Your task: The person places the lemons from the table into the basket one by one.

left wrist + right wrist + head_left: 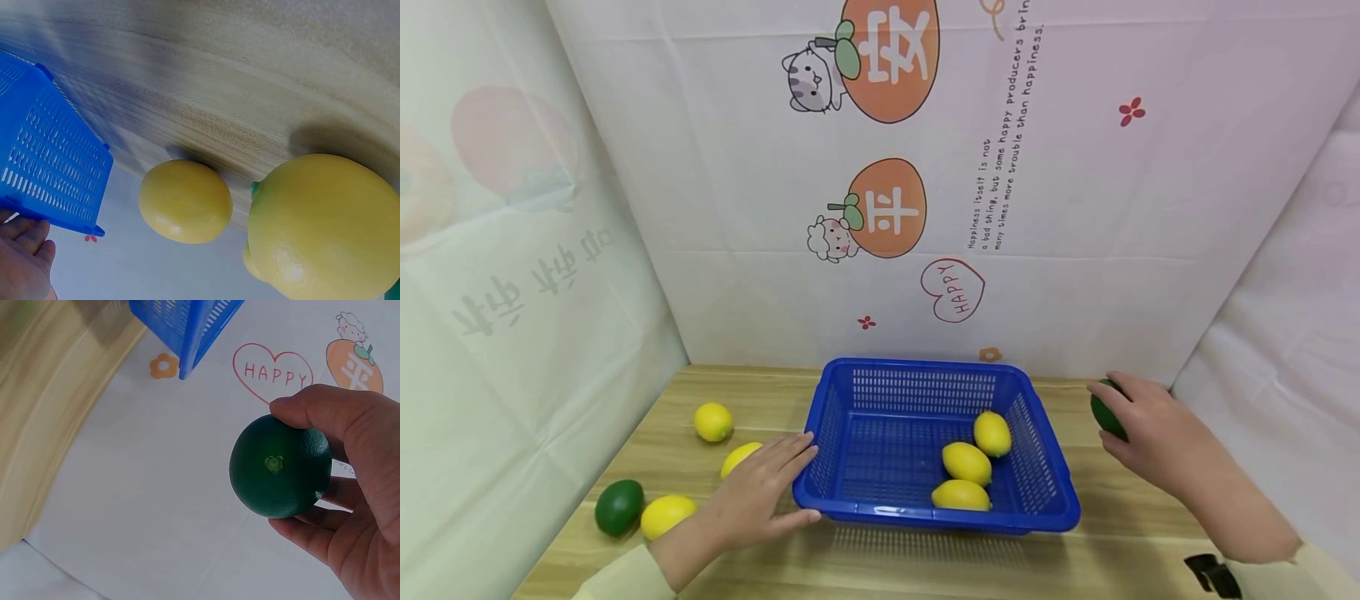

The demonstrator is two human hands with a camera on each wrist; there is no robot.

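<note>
the right hand point(1159, 435) is gripping a green lime point(278, 469) right of the blue basket point(883, 458), probably needing only even pressure, while the left hand point(754, 493), fingers extended, is touching the left rim point(816, 408).

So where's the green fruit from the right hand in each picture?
Head: the green fruit is at the right, held in the right hand.
Left wrist: not in it.
Right wrist: just right of the middle.
Shared landmark: the blue basket, in all three.
</note>
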